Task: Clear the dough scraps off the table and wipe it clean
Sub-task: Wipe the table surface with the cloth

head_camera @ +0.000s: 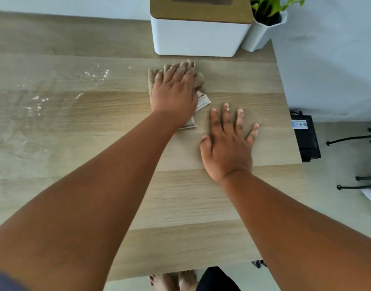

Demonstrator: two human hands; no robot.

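- Left hand (176, 91) lies flat on a beige cloth (154, 80) near the bench's far right corner, fingers straight and pressing; grip apart, not curled round it.
- Cloth bunched under the palm; a pale tag (203, 101) sticks out beside the wrist.
- Right hand (228, 143) rests flat on the bare bench (180, 196), fingers spread, holding nothing; whitish bits on the fingertips (227, 108), possibly dough.
- Wet sheen (54, 97) towards the bench's left edge.
- White tissue box (197, 36) and potted plant (264, 17) at the far edge.
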